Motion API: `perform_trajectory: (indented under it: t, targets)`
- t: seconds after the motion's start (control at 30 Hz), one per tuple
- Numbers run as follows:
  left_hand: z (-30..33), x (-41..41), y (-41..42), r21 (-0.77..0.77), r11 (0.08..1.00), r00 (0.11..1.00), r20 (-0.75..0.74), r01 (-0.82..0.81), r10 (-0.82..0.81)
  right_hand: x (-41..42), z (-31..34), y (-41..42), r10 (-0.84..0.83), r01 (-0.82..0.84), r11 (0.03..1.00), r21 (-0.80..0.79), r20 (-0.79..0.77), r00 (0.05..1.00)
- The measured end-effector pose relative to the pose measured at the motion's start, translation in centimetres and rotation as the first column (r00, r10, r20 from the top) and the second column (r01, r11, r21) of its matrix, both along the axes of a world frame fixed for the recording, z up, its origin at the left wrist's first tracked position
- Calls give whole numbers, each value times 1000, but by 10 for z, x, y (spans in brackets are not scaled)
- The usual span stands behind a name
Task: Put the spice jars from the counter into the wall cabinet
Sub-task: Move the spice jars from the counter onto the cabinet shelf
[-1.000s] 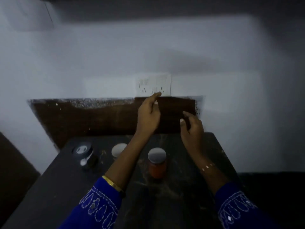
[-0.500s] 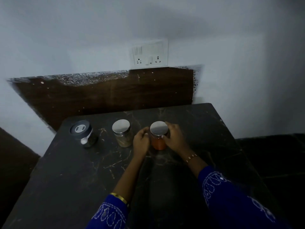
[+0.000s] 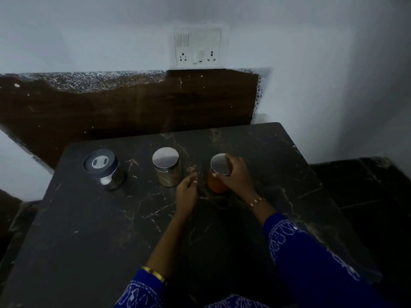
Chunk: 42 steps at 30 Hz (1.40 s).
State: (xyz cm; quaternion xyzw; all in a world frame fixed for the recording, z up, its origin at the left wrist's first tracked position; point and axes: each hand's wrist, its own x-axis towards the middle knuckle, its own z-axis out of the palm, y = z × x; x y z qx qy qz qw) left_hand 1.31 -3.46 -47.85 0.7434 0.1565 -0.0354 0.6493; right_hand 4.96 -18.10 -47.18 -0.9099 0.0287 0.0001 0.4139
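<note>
Risk lies in the one-handed lift: right hand (image 3: 236, 174) grips the orange spice jar (image 3: 216, 182) standing on the worktop (image 3: 89, 230), left hand (image 3: 186, 192) loosely curled, empty, so its smooth side could slip
</note>
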Motion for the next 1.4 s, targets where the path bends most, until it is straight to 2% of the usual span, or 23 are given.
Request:
perform_trajectory:
  t: [0.07, 0.13, 0.23, 0.27, 0.33, 0.37, 0.43, 0.53, 0.63, 0.73, 0.8, 0.93, 1.03, 1.2, 1.4]
  targets:
    - [-2, -1, 3, 2, 999, 999, -15, 42, -42, -11, 1, -3, -83, 87, 989, 119, -32, 996]
    - [-3, -4, 6, -32, 997, 996, -51, 70, -72, -24, 4, -5, -192, 209, 932, 296, -86, 978]
    - [-3, -7, 9, -214, 971, 972, -182, 110, -150, -39, 18, -10, -209, 234, 792, 564, -109, 972]
    - [2, -10, 9, -314, 937, 947, -222, 156, -232, -42, 23, -12, -190, 218, 715, 665, -115, 975]
    - [12, -16, 7, -559, 794, 890, -201, 238, -409, -45, 34, -12, -163, 185, 578, 794, -110, 981]
    - [17, -19, 4, -656, 714, 877, -163, 246, -452, -46, 40, -12, -165, 178, 545, 819, -103, 981]
    - [30, -25, -3, -722, 638, 876, -91, 270, -474, -45, 51, -12, -194, 198, 512, 836, -112, 975]
    - [41, -31, -17, -669, 668, 902, 7, 325, -432, -44, 62, -11, -239, 256, 509, 822, -151, 959]
    - [49, -32, -30, -642, 726, 952, 21, 246, -304, -43, 68, -13, -239, 242, 596, 766, -119, 964]
    - [55, -27, -37, -518, 836, 983, 76, 184, -169, -44, 71, -17, -141, 151, 680, 718, -74, 987]
    - [62, -24, -43, -426, 891, 986, 123, 156, -114, -43, 73, -23, -51, 77, 701, 709, -58, 997]
    - [84, -21, -59, -401, 909, 978, 204, 115, -34, -32, 93, -44, 96, -83, 658, 748, 26, 995]
    - [108, -15, -73, -308, 941, 949, 314, 142, -41, -22, 116, -61, 158, -170, 612, 773, 91, 983]
    - [167, 4, -93, -218, 965, 842, 539, 144, -4, 2, 173, -79, 125, -295, 611, 734, 278, 952]
    - [264, 37, -115, -156, 984, 692, 720, 83, 56, 32, 280, -90, 67, -409, 699, 587, 516, 854]
